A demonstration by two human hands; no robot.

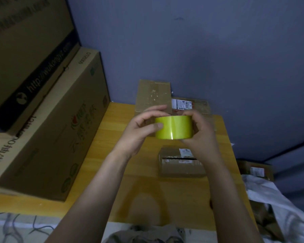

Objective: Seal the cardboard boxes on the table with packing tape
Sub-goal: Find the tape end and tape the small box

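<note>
Along the left edge of the wooden table (112,172): a big printed carton (47,134) with a second carton (25,50) stacked on top. Above the table's middle, left hand (139,128) raised, fingers curved over the top left of the roll of yellow-green packing tape (174,127), thumb pressed against its outer face. Roll held in the air between both hands, clear of the tabletop. Right hand (202,132) wrapped round the roll's right side, gripping it. Behind the hands, at the far edge, an open cardboard box (154,95) with one flap standing up. Nearer than the roll, toward the right edge, a small cardboard box (181,163) flat on the table, top seam gaping, a white label beside the slit. Off the right edge, white cloth (270,199) and another labelled box (256,170).
</note>
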